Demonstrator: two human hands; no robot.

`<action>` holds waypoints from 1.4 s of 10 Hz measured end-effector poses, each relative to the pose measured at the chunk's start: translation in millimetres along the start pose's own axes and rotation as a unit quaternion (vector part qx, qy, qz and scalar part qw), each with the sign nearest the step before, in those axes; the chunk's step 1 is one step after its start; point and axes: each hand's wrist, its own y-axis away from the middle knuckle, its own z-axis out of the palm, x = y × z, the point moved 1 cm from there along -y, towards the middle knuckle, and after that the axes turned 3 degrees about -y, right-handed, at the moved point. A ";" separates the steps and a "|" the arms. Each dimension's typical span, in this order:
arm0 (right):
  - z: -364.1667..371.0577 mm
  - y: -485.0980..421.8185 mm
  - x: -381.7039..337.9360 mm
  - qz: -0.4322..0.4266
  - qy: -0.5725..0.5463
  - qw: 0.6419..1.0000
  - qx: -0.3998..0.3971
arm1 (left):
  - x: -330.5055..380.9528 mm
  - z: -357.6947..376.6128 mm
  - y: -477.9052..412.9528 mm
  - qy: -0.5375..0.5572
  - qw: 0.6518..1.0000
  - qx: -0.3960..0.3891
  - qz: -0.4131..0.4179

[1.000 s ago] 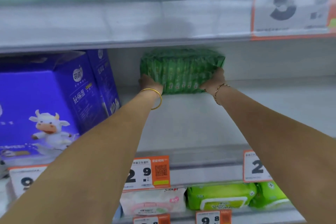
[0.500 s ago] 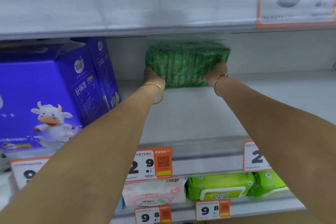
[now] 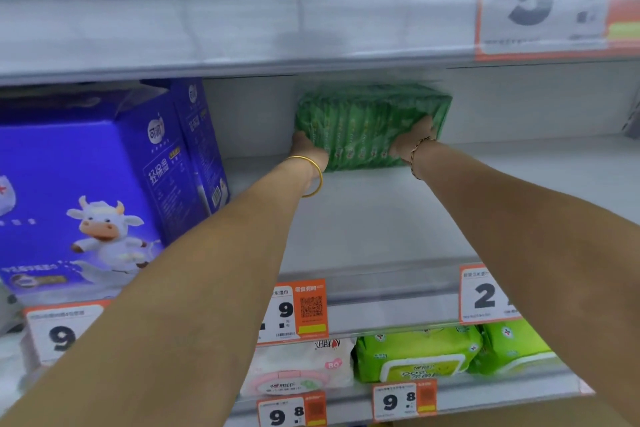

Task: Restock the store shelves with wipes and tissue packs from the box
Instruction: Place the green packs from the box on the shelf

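A green bundle of wipe packs (image 3: 367,125) stands at the back of the middle shelf (image 3: 374,218), against the rear wall. My left hand (image 3: 306,151) presses on its lower left end, with a gold bangle on that wrist. On the bundle's lower right end rests my right hand (image 3: 414,142), wearing a thin bracelet. Both arms reach deep into the shelf. The fingers are partly hidden behind the bundle.
Large blue boxes with a cow picture (image 3: 104,184) fill the shelf's left side. Below, a white-pink wipes pack (image 3: 298,371) and light green wipes packs (image 3: 415,354) lie on the lower shelf. Orange price tags (image 3: 294,312) line the shelf edges. The shelf above (image 3: 242,38) hangs low.
The green bundle has slid a little further back and to the right on the shelf, with both hands still on its ends.
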 end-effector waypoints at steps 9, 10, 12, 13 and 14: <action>-110.9 320.2 354.0 0.128 -0.036 0.982 -0.136 | -176.2 184.7 331.1 -0.218 0.876 -0.423 0.079; -84.9 321.9 407.2 0.158 0.106 0.966 -0.177 | -213.3 209.6 325.1 -0.309 0.855 -0.403 0.102; -89.8 299.4 432.6 0.164 0.462 0.794 -0.359 | -220.0 240.4 311.2 -0.330 0.833 -0.422 0.139; -92.5 298.0 447.1 0.120 0.576 0.669 -0.454 | -220.1 248.6 309.2 -0.322 0.836 -0.421 0.145; -94.0 304.2 465.0 0.059 0.604 0.643 -0.467 | -218.1 255.3 315.4 -0.309 0.838 -0.429 0.133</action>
